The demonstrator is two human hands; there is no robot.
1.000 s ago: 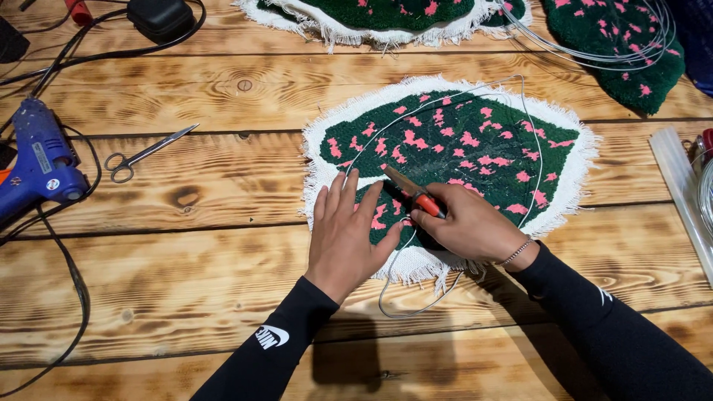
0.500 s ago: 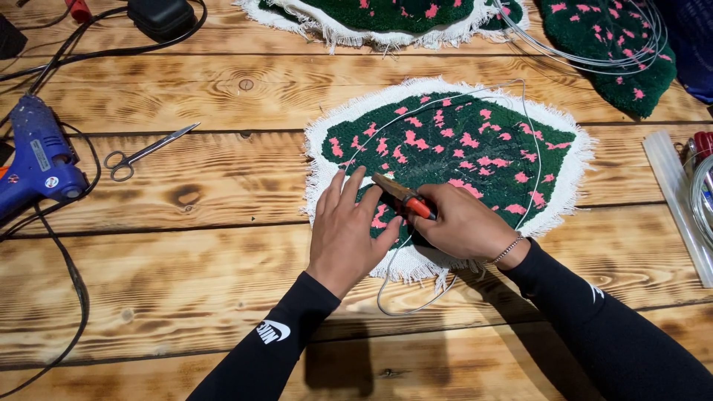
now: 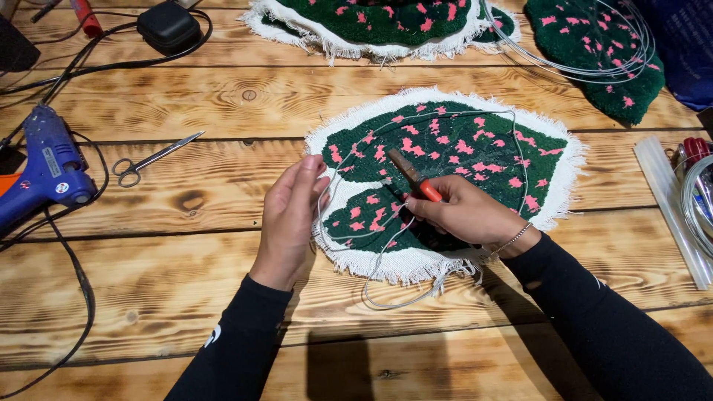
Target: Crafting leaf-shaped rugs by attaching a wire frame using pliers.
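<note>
Left hand (image 3: 290,223): raised on edge at the left border of the rug piece (image 3: 445,178), fingers (image 3: 308,174) pinched on the wire (image 3: 349,223)
Right hand (image 3: 468,215): resting on the lower middle of the rug piece, fingers clenched round the pliers (image 3: 414,178) by their orange handle
Pliers: dark tip pointing up and left, over the green pile
Wire: thin, grey, follows the outline of the rug piece and loops off its lower fringe onto the tabletop (image 3: 186,297)
Rug piece: green with pink flecks, white fringed edge, flat at the centre of the tabletop
Scissors (image 3: 152,160): lying left of the rug piece, well apart from both hands
Glue gun (image 3: 44,171): blue, at the left edge, cable trailing toward the near side
Wire coil (image 3: 587,44): on a second green piece at top right
</note>
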